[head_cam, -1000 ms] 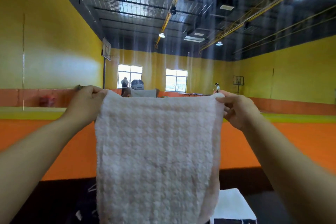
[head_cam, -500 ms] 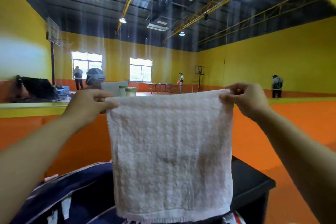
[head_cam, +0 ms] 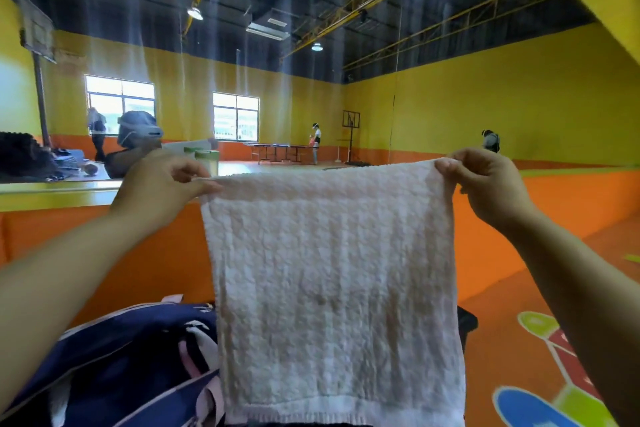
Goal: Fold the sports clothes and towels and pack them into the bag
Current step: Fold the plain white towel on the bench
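A pale pink waffle towel (head_cam: pixel 332 288) hangs flat in front of me, held up by its two top corners. My left hand (head_cam: pixel 162 187) pinches the top left corner. My right hand (head_cam: pixel 485 187) pinches the top right corner. Below the towel to the left lies a navy sports bag (head_cam: pixel 114 367) with pink straps, partly hidden behind the towel. The towel's lower hem reaches almost to the bottom of the view.
A black table corner (head_cam: pixel 465 322) shows just right of the towel. Behind stands an orange low wall (head_cam: pixel 104 253) with a yellow ledge. Orange gym floor with painted shapes (head_cam: pixel 540 374) lies to the right. Several people stand far off in the hall.
My view has swung to the right and down, bringing the bag and painted floor into sight. Both hands keep the towel's top corners; the towel stays stretched between them.
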The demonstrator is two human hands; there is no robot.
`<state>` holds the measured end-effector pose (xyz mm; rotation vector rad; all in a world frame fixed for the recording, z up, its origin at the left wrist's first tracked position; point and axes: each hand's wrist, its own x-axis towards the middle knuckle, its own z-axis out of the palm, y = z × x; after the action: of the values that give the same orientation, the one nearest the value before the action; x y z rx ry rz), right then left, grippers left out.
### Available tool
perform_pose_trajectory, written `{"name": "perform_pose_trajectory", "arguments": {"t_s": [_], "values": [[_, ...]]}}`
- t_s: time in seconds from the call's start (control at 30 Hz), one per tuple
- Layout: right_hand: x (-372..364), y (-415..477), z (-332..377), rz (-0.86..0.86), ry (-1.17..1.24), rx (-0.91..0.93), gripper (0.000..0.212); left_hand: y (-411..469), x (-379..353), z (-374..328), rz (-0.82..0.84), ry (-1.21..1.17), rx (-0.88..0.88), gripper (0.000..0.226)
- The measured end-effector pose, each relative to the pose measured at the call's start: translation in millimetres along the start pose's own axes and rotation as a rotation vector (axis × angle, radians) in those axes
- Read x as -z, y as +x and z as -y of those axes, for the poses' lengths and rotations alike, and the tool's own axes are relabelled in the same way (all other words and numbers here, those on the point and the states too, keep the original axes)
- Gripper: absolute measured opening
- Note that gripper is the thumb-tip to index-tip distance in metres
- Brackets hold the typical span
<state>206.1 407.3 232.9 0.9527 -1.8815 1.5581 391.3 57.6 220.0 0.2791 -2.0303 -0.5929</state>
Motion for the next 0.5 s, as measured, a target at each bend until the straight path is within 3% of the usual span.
{"name": "perform_pose_trajectory", "arguments": {"t_s": [0.17, 0.3, 0.5], "values": [[-6.5, 2.8, -25.0, 0.065, 0.096, -0.095, 0.021, 0.0, -8.5, 8.2, 0.142, -0.213, 0.154, 0.016], [-17.4, 2.9, -39.3, 0.103, 0.146, -0.164, 0.024, -3.9, -16.4, 13.4, 0.162, -0.290, 0.230, 0.011], [-25.2, 4.7, -65.3, 0.058, 0.050, -0.158, 0.021, 2.2, -36.5, 32.3, 0.188, -0.128, 0.199, 0.010]]}}
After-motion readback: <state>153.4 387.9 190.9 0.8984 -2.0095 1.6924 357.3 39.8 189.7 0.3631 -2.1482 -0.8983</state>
